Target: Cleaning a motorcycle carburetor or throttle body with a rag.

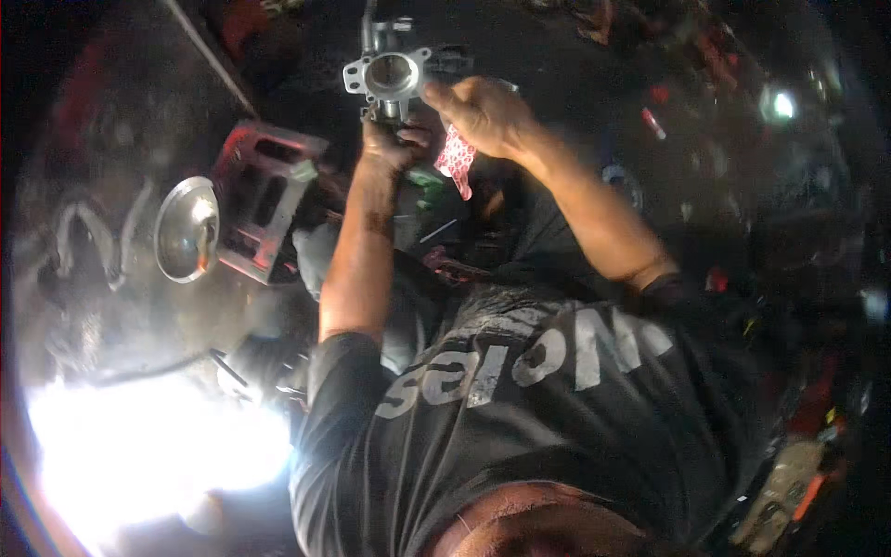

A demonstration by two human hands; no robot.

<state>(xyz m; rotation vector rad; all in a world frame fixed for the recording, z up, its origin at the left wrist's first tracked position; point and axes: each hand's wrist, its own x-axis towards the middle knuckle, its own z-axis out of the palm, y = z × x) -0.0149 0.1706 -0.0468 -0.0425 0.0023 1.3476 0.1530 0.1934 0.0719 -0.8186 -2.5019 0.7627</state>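
My left hand (390,139) is closed round the lower end of a silver metal casting (371,80) with a round bore and flanges with bolt holes. The bore faces up toward me. Beside the casting's right edge is my right hand (484,116), its fingers curled and its thumb side close to the flange. Out of that hand hangs a red-and-white patterned cloth (457,162). How the fingertips grip the cloth is hidden.
A red crate-like frame (263,200) stands left of my left forearm, with a round metal dish (188,229) beside it. A rod (212,58) slants at upper left. Glare from a bright light (158,455) covers the lower left. Small red items lie on the dark ground to the right.
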